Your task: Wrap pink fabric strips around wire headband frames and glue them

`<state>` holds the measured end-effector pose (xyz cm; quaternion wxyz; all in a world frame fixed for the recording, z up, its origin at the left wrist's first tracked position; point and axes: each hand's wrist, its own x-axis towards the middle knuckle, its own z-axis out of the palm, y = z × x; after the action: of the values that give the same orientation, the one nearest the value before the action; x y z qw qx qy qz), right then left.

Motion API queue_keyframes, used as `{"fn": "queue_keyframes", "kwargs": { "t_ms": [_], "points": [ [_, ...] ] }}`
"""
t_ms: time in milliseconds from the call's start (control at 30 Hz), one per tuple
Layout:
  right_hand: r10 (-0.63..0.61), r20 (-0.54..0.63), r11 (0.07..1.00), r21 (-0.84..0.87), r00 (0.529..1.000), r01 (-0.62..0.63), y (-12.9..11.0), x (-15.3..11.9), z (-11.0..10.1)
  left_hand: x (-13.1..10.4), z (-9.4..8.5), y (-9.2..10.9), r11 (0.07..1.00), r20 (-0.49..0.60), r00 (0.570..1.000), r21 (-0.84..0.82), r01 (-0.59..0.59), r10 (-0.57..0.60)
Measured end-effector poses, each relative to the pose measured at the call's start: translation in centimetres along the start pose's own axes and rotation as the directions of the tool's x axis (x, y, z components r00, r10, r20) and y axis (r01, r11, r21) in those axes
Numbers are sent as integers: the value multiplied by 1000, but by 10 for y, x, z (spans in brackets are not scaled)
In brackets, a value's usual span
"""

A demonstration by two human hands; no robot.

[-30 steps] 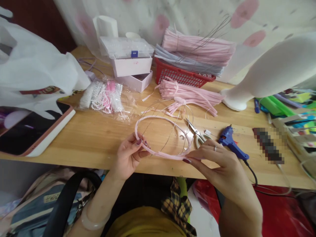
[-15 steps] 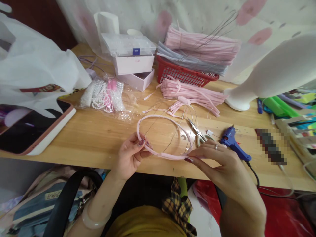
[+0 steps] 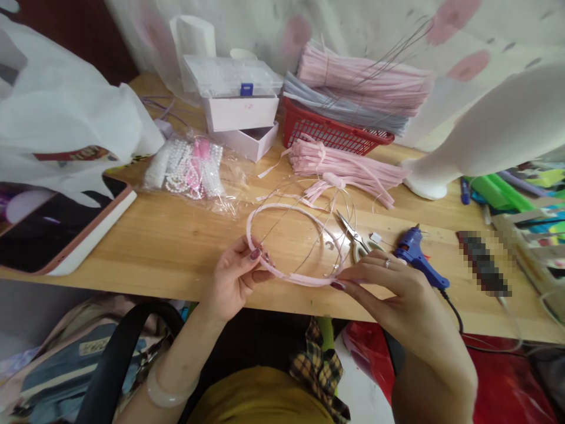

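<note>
A pink wrapped ring (image 3: 304,280) with thin wires curving up from it is held just over the table's front edge. My left hand (image 3: 238,272) pinches its left side between thumb and fingers. The lower right part of the ring is between the thumb and fingers of my right hand (image 3: 388,288). Scissors (image 3: 356,235) lie just beyond my right hand, their handles partly hidden by it. Right of them is a blue glue gun (image 3: 419,256). A bundle of pink strips (image 3: 348,165) lies behind the ring.
A red basket (image 3: 335,131) at the back carries pink and grey bundles. White boxes (image 3: 242,113) and a bag of beads (image 3: 189,168) stand left of it. A tablet (image 3: 62,218) lies at the left, and a white stand (image 3: 430,176) at the right.
</note>
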<state>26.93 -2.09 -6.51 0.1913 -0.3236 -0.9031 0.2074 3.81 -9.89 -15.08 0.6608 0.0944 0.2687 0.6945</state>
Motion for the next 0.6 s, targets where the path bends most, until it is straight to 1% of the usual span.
{"fn": "queue_keyframes", "kwargs": {
  "t_ms": [433,500,600],
  "points": [
    [-20,7,1000,-18,1000,21,0,0,0,0,-2,0,1000,-2,1000,-9,11,-11],
    [-7,13,1000,-28,1000,7,-2,0,0,0,-1,-1,1000,-4,1000,-12,12,-12],
    [53,10,997,-49,999,-52,-4,-1,-2,1,0,0,1000,-5,1000,-16,13,-13]
  ]
}}
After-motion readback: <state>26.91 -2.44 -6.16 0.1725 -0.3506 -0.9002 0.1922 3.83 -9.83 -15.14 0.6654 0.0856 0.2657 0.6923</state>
